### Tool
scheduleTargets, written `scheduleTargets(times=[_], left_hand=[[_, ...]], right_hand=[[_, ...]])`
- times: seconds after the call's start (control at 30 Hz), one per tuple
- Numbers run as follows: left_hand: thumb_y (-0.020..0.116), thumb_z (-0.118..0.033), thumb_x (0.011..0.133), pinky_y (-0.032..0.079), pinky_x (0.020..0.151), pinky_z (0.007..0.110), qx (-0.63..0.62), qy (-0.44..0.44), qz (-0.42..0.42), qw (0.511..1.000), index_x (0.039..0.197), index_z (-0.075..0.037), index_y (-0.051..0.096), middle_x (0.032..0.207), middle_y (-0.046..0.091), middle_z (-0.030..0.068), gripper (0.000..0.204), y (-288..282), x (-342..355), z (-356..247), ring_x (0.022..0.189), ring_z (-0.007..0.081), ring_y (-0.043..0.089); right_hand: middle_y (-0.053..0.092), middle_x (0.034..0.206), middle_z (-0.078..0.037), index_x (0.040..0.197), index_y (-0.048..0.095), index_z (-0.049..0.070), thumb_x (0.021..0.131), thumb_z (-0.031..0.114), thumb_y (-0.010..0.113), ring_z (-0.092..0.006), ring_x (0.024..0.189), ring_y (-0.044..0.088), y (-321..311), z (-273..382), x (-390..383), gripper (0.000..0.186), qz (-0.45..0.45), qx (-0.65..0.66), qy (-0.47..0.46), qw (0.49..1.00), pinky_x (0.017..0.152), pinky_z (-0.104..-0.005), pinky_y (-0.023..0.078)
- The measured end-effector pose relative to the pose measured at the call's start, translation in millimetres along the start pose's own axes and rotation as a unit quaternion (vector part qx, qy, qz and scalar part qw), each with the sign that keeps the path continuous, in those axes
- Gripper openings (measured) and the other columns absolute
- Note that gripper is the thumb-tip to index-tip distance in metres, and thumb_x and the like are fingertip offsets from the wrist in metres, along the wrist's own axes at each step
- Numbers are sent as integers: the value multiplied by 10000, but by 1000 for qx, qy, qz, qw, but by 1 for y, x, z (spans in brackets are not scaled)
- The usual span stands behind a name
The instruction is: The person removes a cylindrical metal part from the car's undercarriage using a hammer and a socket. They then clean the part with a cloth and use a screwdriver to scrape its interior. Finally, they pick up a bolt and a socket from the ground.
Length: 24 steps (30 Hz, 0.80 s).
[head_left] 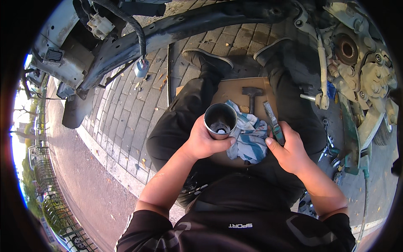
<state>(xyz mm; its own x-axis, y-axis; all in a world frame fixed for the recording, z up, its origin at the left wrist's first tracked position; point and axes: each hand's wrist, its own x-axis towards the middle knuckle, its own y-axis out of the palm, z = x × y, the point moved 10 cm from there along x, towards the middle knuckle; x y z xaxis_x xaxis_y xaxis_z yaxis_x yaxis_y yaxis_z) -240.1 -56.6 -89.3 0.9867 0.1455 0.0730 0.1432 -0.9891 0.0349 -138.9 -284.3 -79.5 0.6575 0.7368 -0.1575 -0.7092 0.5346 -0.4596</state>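
While a metal cup (220,119) is held by the left hand (202,142), whose grip is closed around its outer wall, a scraper (272,116) is clasped by its green handle in the right hand (290,150), with its blade pointed away from the body. The cup is kept between the bent legs (181,110), and its open mouth is turned upward. Between the two hands, a striped cloth (250,140) is seen crumpled. Beyond it, a hammer (252,91) is laid on the cardboard (233,86), which is spread on the paving (126,117).
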Motion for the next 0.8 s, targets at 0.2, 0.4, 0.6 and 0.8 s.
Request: scheduleTargets(times=[0.2,0.4,0.6,0.8], left_hand=[[902,-145,796,548,1023,435,-153,-39,-4,987,1306,-41,643,1120,761,133,581,14,-8,24,1065,252,717],[894,-217,804,558,999,432,-232,-92,27,968,1309,-27,638,1102,751,146,597,33,-11,28,1042,274,724],[845,-161,868,583,951,410,-302,-90,32,948,1263,-23,677,1051,757,107,451,44,-12,21,1003,246,739],[833,-170,886,603,912,426,-349,-146,0,926,1266,-18,675,1043,755,128,439,47,-13,42,973,278,757]], right_hand=[[640,1226,-216,1505,488,-87,982,101,752,-343,1008,641,-5,18,-5,615,-120,93,-113,982,951,-464,545],[595,1282,-293,1555,434,-123,910,39,749,-463,1078,652,19,68,-2,736,-213,-111,-298,924,960,-535,553],[619,1274,-310,1534,473,-70,873,31,776,-544,1072,681,17,73,18,735,-222,-21,-262,939,905,-591,589],[609,1297,-275,1445,523,-37,821,5,778,-503,1053,694,25,78,30,675,-176,-146,-268,936,890,-547,609]])
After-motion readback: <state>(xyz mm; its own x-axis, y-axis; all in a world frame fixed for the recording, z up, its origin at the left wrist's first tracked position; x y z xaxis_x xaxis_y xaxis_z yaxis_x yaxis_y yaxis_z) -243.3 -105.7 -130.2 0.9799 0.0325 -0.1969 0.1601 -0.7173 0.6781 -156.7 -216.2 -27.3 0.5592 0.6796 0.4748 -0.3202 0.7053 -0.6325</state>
